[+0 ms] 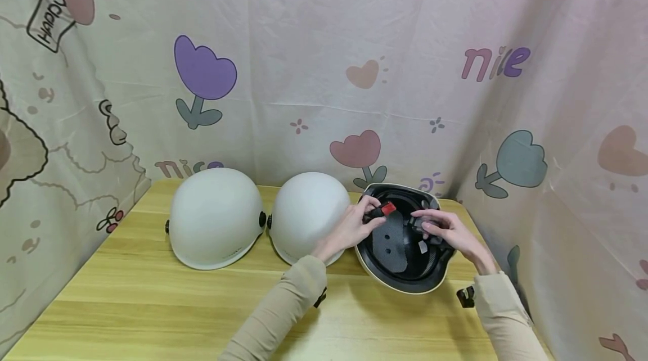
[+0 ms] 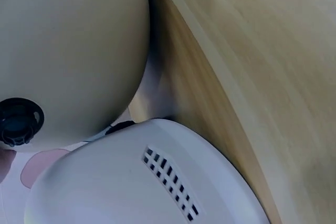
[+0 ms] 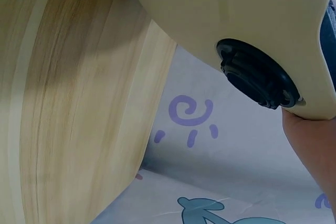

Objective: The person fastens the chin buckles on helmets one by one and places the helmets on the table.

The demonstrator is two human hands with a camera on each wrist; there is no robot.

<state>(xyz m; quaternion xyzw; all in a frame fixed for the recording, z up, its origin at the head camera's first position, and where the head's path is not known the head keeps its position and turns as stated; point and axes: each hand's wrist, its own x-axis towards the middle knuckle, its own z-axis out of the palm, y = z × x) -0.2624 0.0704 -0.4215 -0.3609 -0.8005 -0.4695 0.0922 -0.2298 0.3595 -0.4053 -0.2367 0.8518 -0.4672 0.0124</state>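
An upturned white helmet [image 1: 392, 254] at the right of the table shows its black lining and grey padding. My left hand [image 1: 351, 227] reaches over its left rim and pinches a black strap buckle with a red part [image 1: 388, 208]. Over the right side of the opening, my right hand [image 1: 454, 234] holds dark strap webbing [image 1: 421, 224] between thumb and fingers; the fingers partly hide it. The two hands are apart. In the right wrist view, a black round fitting [image 3: 257, 74] sits on the pale shell, with part of a hand at its edge.
Two white helmets, one at left [image 1: 215, 220] and one in the middle [image 1: 309, 212], stand dome up on the wooden table [image 1: 167, 310]. The middle one is close beside the upturned helmet. A patterned curtain [image 1: 298, 68] hangs behind and at both sides.
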